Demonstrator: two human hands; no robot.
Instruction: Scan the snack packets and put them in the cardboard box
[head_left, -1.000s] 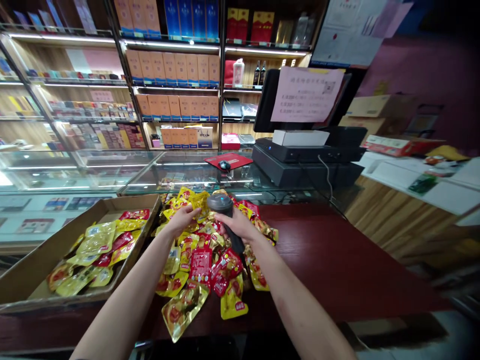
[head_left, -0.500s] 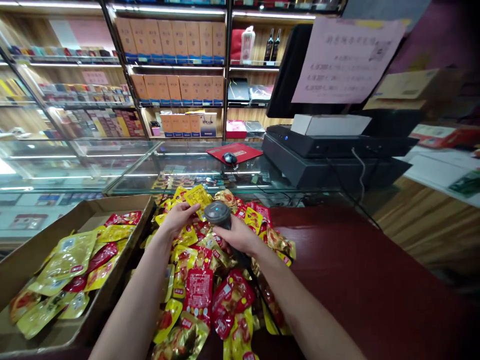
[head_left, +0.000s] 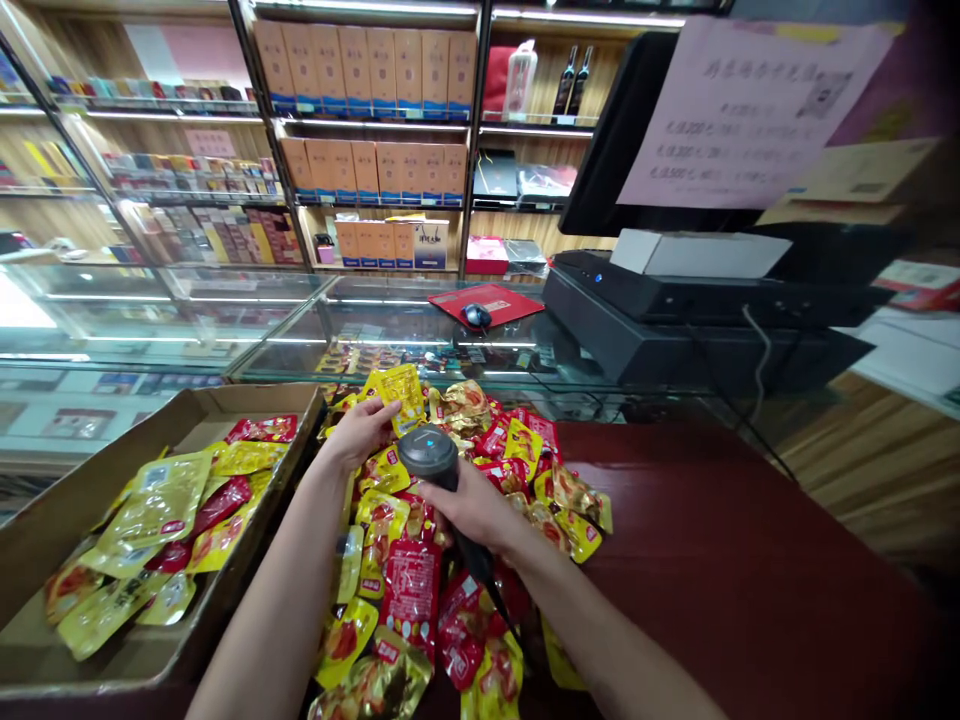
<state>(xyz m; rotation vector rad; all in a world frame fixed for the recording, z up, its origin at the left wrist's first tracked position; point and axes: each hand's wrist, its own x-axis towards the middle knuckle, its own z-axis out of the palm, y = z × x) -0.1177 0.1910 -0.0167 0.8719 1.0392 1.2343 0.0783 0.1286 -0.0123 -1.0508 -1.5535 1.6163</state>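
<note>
Between thumb and fingers, my left hand (head_left: 364, 432) pinches a yellow packet (head_left: 402, 396) at the back of a heap of snack packets. My right hand (head_left: 472, 500) is wrapped round the handle of a dark barcode scanner (head_left: 429, 455), whose head is close to the yellow packet, apart from it. Its cable runs down over the heap. Red, yellow and gold packets lie under and around both hands, among them a red packet (head_left: 412, 595) and a gold one (head_left: 465, 408).
At the left stands a cardboard box (head_left: 97, 470) with several packets in it. Behind the heap is a glass counter (head_left: 360, 318) with a mouse (head_left: 476, 316) on a red mat. A monitor (head_left: 615, 140) and a black till (head_left: 622, 335) stand at the right.
The view has shifted slightly, so the background sits further right. The scanner head has moved a little lower relative to the yellow packet, which stands more upright in my left hand.
</note>
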